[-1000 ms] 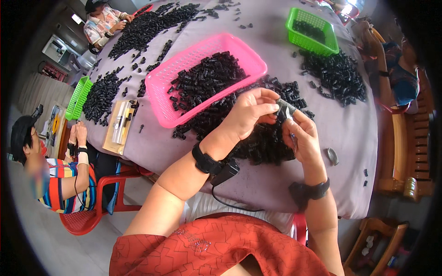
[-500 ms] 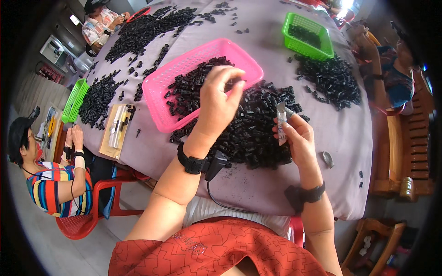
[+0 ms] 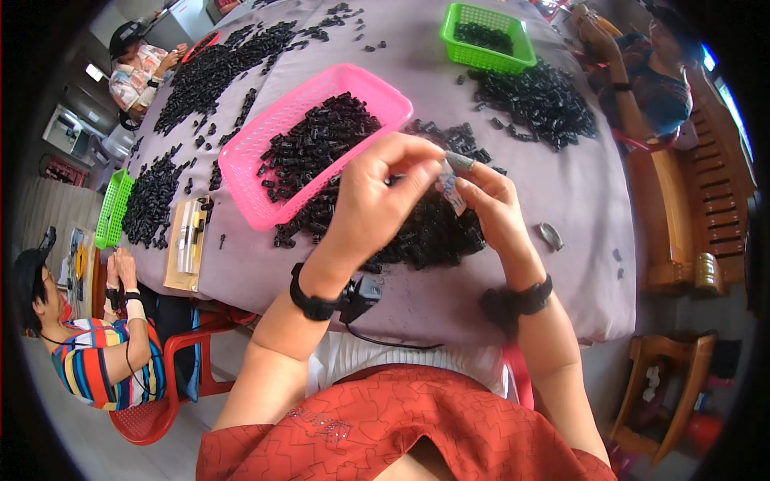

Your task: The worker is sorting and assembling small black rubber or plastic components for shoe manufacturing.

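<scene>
My right hand [image 3: 499, 210] grips a small flat blade-like strip [image 3: 451, 191] with a pale, blue-marked wrapping. A grey cover [image 3: 459, 161] sits on that hand's index fingertip. My left hand [image 3: 370, 199] is closed in a pinch, its fingertips right beside the strip; what it holds, if anything, is too small to make out. Both hands are above a heap of small black plastic parts [image 3: 433, 236]. Left of them stands a pink perforated basket [image 3: 233, 172], partly filled with similar black parts.
A green basket [image 3: 525, 60] and another black heap [image 3: 545, 112] lie far right. A second green basket [image 3: 112, 212] and a wooden board [image 3: 174, 264] are on the left. A grey ring-like piece [image 3: 550, 236] rests near my right hand. Several other people sit around the table.
My left hand has moved from over the pink basket to meet my right hand. The right hand, with the strip, has turned toward the left one. The whole view has shifted slightly.
</scene>
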`<state>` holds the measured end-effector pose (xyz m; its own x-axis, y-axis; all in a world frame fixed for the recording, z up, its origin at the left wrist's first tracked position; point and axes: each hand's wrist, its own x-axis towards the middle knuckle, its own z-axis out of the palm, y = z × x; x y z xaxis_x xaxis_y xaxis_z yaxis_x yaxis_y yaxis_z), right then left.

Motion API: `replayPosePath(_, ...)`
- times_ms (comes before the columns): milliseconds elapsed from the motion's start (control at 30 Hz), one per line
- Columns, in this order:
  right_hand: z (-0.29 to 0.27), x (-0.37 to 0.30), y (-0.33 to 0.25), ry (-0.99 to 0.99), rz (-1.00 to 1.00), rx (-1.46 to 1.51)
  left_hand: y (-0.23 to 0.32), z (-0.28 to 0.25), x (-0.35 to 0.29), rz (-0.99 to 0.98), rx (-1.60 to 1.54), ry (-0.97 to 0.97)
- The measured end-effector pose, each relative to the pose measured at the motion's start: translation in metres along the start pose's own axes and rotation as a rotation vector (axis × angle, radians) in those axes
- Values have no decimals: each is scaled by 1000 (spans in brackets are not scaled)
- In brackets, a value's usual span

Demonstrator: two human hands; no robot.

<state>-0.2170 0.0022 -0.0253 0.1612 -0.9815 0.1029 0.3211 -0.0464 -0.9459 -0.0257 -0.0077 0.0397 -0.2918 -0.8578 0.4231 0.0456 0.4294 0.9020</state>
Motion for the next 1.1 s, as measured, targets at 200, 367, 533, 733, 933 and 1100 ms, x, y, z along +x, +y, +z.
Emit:
replayPosePath(200, 16, -2, -5, -57, 28, -117, 78, 43, -49, 790, 128, -381)
replayPosePath(367, 9, -8, -9, -12, -127, -181, 149, 66, -65, 818, -136, -703)
replayPosePath(533, 6, -24, -24, 74, -177, -169, 153, 81, -81, 809, -278, -568)
replayPosePath(733, -13, -56, -49, 139, -274, -222, 154, 92, -97, 742, -479, -500)
replayPosePath(933, -8, -105, -94, 272, -495, -209, 135, 83, -96, 765, -609, -368)
replayPosePath(1100, -4, -155, -157, -170, -843, 132, 160, 18, -74, 329, -301, -426)
